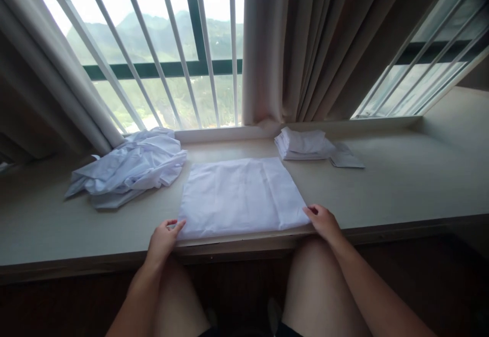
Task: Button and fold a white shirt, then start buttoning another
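Observation:
A white cloth (240,194) lies spread flat as a rectangle on the window-side ledge, with faint creases across it. My left hand (164,237) pinches its near left corner between thumb and fingers. At the near right corner, my right hand (323,221) likewise has the cloth between thumb and fingertips. To the left rests a crumpled heap of white cloth (133,166). Behind and to the right sits a neatly folded stack of white cloth (301,144), with a small flat greyish piece (346,156) beside it.
The pale ledge (401,174) runs across the view, its front edge just before my knees. Behind it stand a barred window (160,67) and a grey-brown curtain (294,46). Another curtain (49,72) hangs at the left, reaching down near the heap.

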A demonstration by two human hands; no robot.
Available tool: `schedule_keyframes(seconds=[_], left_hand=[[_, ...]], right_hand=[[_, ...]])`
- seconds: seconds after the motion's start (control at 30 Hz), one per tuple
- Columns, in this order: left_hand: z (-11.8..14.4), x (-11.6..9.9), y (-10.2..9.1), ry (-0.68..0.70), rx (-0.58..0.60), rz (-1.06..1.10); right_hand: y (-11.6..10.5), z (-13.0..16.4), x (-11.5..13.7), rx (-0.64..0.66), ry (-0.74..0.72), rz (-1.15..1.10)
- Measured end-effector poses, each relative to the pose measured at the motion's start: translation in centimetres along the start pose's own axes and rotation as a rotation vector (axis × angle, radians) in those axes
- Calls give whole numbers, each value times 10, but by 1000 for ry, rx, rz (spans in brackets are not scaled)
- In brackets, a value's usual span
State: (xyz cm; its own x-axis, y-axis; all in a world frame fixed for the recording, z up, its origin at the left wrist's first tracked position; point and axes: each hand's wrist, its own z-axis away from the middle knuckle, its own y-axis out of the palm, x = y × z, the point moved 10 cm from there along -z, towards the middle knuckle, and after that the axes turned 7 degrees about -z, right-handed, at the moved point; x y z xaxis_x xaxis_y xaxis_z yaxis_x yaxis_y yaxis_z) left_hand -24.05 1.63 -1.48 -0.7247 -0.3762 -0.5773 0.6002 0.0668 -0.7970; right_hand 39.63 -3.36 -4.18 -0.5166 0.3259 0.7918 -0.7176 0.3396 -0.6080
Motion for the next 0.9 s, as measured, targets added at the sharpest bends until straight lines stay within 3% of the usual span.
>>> schedule_keyframes(seconds=[0.17,0.3,0.47,0.7,0.73,0.8,0.87,0.9], left_hand=[[9,-5,-7,64,22,169],[29,12,1,-24,151,374],[50,30,6,-97,198,388],[62,38,0,-90,228,276],[63,36,-5,-85,195,208],[67,17,-27,-34,-19,65],[84,-33,-48,119,-352,-48],[96,-66,-44,238,-431,-89]], right_hand=[[-6,14,16,-38,-64,-115],[-3,30,0,-23,-13,-231],[2,49,-18,-9,-10,-319],[-14,53,-21,-68,-53,-220],[-17,53,-18,-87,-56,-198],[-19,56,-3,-157,-73,-151],[-12,65,34,-230,-164,-47],[-2,73,65,-257,-277,80]])
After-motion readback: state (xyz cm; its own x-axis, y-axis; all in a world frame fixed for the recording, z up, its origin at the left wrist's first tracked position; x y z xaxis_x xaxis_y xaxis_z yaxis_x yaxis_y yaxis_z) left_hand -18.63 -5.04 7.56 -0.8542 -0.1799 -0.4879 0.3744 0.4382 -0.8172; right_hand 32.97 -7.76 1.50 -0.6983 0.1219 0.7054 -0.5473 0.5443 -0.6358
